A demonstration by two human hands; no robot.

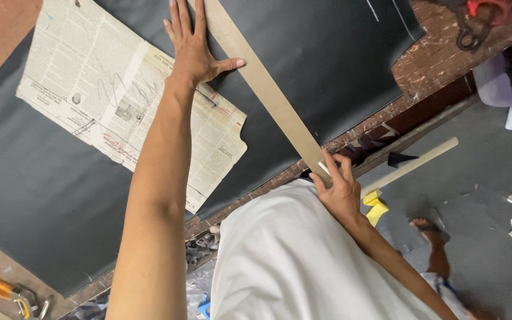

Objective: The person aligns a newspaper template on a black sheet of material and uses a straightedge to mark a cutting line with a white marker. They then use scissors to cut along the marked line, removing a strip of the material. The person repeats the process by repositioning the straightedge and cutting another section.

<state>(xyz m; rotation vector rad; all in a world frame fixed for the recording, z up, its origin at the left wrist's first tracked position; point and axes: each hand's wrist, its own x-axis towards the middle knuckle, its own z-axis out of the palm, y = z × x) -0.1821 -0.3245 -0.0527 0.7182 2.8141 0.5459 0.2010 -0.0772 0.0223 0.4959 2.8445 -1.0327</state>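
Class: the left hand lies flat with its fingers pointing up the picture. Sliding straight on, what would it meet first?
The left hand seems to meet only more black sheet; the frame's edge cuts the view.

Hands apart — left (194,47) flat, right (339,192) pinching

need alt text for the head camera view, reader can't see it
A person's left hand presses a long tan straightedge flat on a black sheet over a worn table, while the right hand grips its near end. A newspaper lies alongside.

Black sheet (303,71) on worn workbench (440,56)
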